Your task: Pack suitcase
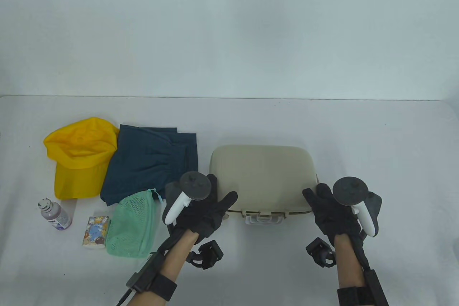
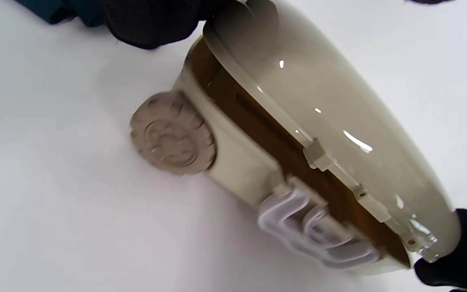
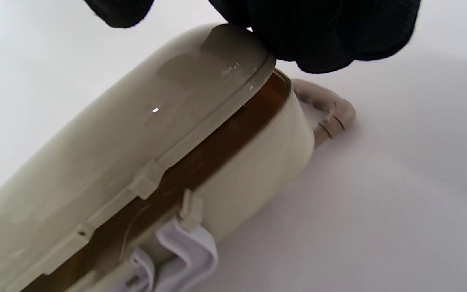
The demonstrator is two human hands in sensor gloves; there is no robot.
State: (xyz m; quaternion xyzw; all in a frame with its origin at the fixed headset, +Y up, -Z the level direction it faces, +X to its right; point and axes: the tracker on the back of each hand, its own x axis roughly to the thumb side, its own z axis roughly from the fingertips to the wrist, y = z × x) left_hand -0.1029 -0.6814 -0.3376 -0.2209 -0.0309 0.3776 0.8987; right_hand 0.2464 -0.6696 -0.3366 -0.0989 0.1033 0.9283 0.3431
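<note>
My left hand [image 1: 200, 212] and right hand [image 1: 335, 211] each grip a front corner of the beige suitcase [image 1: 261, 180] lid, fingers curled on its edge. The lid is lifted slightly (the wrist views show a brown gap under its rim), and the white latch [image 1: 264, 218] hangs at the front, facing me. The case sits on the white table [image 1: 322, 119], right of centre. To its left lie folded dark teal shorts [image 1: 150, 162], a yellow cap [image 1: 80, 157], a green mesh bag [image 1: 132, 225], a small bottle [image 1: 54, 214] and a patterned packet [image 1: 96, 231].
</note>
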